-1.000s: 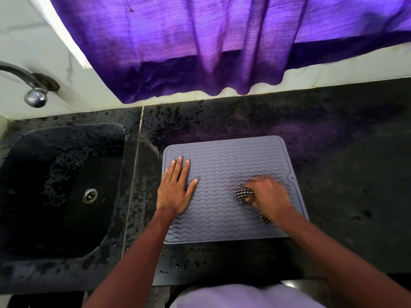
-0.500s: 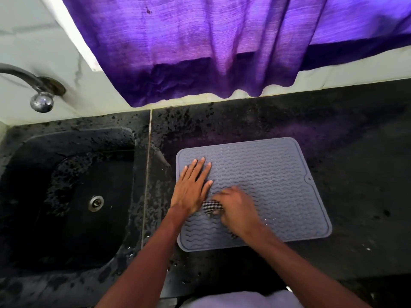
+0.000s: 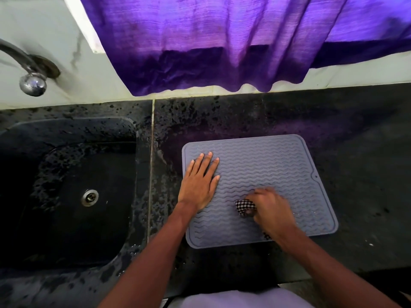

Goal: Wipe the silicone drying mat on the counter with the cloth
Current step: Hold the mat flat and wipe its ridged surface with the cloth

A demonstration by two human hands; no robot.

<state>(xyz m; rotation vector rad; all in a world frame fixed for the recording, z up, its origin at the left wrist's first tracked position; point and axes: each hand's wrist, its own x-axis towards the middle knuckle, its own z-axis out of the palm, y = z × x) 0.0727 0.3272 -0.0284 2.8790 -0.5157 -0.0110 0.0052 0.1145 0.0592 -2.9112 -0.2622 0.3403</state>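
Note:
A grey silicone drying mat point(image 3: 273, 165) with wavy ridges lies flat on the dark counter point(image 3: 355, 141). My left hand point(image 3: 200, 183) rests flat on the mat's left part, fingers straight and together. My right hand point(image 3: 272, 211) is on the mat's lower middle, fingers curled round a bunched black-and-white checked cloth point(image 3: 244, 207) that it presses on the mat. Most of the cloth is hidden under that hand; a small corner shows near the wrist.
A black sink point(image 3: 66, 196) with a metal drain point(image 3: 89, 197) lies left of the mat, a tap point(image 3: 31, 81) above it. A purple curtain point(image 3: 222, 41) hangs over the back wall. Water drops speckle the counter near the sink. The counter's front edge is near my body.
My right hand with the cloth slid left across the mat until it was next to my left hand, then moved back right toward the middle. My left hand stayed flat on the mat.

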